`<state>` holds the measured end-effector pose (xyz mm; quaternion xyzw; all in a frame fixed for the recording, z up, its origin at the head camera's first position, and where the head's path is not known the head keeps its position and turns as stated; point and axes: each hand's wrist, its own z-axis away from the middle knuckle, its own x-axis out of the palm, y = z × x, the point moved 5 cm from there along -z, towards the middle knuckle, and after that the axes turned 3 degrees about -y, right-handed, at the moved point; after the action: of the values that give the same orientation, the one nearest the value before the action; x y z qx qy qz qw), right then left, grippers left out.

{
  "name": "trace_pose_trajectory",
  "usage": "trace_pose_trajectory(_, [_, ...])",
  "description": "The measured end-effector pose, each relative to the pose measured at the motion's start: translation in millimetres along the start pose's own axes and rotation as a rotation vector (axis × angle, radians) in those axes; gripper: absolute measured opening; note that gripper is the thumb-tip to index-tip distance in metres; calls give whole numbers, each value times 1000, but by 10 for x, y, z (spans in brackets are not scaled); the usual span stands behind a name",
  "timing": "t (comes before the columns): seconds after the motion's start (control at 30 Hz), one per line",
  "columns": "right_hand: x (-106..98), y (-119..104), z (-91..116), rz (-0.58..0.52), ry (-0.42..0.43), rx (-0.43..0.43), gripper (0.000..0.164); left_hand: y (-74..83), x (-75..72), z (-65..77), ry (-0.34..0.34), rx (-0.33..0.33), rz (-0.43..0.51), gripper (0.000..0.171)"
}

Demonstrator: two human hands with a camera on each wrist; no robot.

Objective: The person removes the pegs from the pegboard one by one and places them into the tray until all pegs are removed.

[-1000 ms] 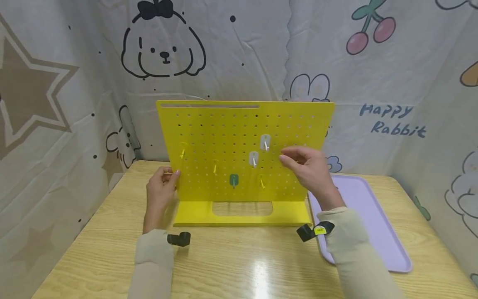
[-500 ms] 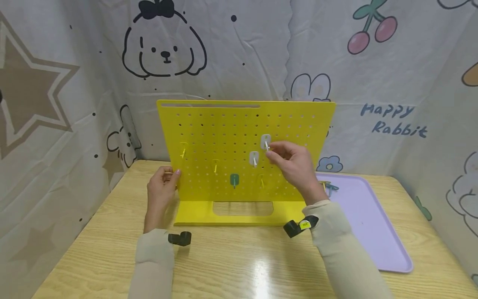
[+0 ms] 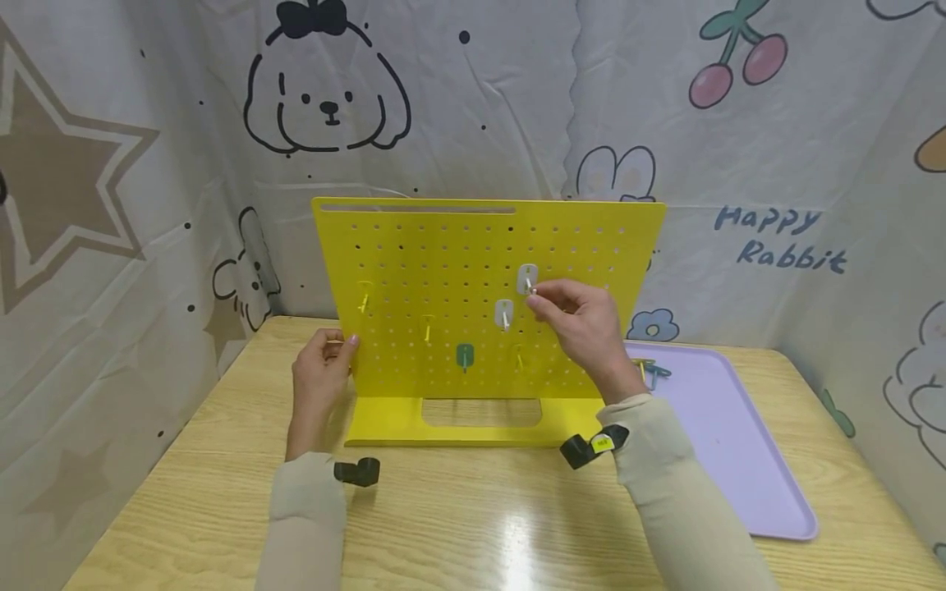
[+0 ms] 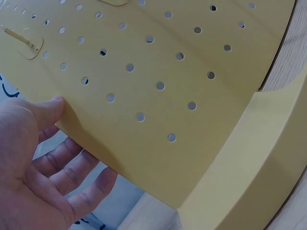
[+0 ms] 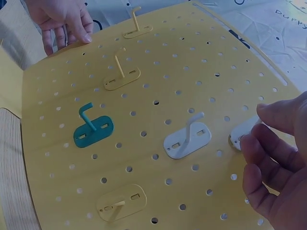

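Note:
A yellow pegboard [image 3: 414,271] stands upright on its base. At its left edge my left hand [image 3: 320,369] grips it, thumb on the front face and fingers curled behind, as the left wrist view shows. My right hand [image 3: 580,324] pinches the prong of the upper white hook [image 3: 527,277] between thumb and index finger. In the right wrist view those fingers partly cover that hook's plate. Just below and left of it sits another white hook [image 5: 188,139] on the board. A green hook [image 5: 93,130] and several yellow hooks [image 5: 122,76] are also mounted there.
To the right of the board lies a purple tray [image 3: 739,460] with a few green and yellow hooks [image 3: 652,369] at its far left, partly behind my right wrist. Everything stands on a wooden table [image 3: 443,517]. A printed cloth [image 3: 473,98] hangs behind and at both sides.
My right hand has moved left to the upper white hook and taken hold of its prong, uncovering hooks on the tray. My left hand keeps its grip on the board's edge.

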<state>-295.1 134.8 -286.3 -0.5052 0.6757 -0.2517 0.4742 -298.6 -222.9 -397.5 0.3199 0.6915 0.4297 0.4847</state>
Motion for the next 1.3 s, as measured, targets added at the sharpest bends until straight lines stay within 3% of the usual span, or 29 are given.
trace_pose_trajectory(0.23, [-73,-30,40,11,4,-10,23,-13,17,5,3,-14,6,34])
trace_pose_trajectory(0.6, [-359,-128,180,4,7,-105,17,-11,-5,6,-2,-17,-7,37])
trace_pose_trajectory(0.9, [-668,-30,381,127,62,-111,16,-20,8,-5,-7,2,-9,37])
trace_pose_trajectory(1.3, [-1051,294,639,320,134,-12,20,-7,7,-8,-14,-12,-3,37])
